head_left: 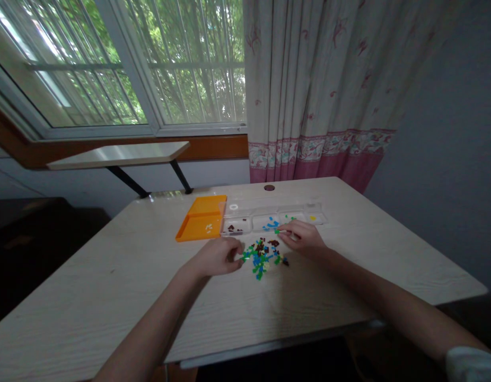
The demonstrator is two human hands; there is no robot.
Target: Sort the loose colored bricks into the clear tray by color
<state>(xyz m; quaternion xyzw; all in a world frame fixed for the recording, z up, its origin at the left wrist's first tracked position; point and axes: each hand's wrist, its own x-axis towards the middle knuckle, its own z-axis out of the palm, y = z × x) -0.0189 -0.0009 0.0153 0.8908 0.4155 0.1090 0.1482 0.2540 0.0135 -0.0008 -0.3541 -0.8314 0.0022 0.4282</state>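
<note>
Sleeve (pixel 470 364): pale cloth showed at the lower right corner, on your right arm (pixel 380 292).
Right hand (pixel 303 237): your thumb and fingers were pinched nearly together on a green piece (pixel 277 232) at the near wall of the tray (pixel 251 225).
Left hand (pixel 219 255): your fingers curled at the left side of the pile (pixel 261 257), thumb and forefinger slightly apart; whether they had hold of anything could not be told.
Pile: green, blue, brown and pale bits lay heaped on the desk (pixel 126 281) between your hands, just on your side of the tray.
Pieces: they looked light, stiff and probably slick, likelier to flick away than break; opposite edges, taken between fingertips, seemed your best hold.
Tray: low clear walls parted brown, blue, green and yellow bits, and probably called for only a slight lift from you.
Box (pixel 190 229): orange and open, it bounded the tray's left end.
Desk: its top gave you broad room either side; the near edge ran beneath your arms, well apart from the pile.
</note>
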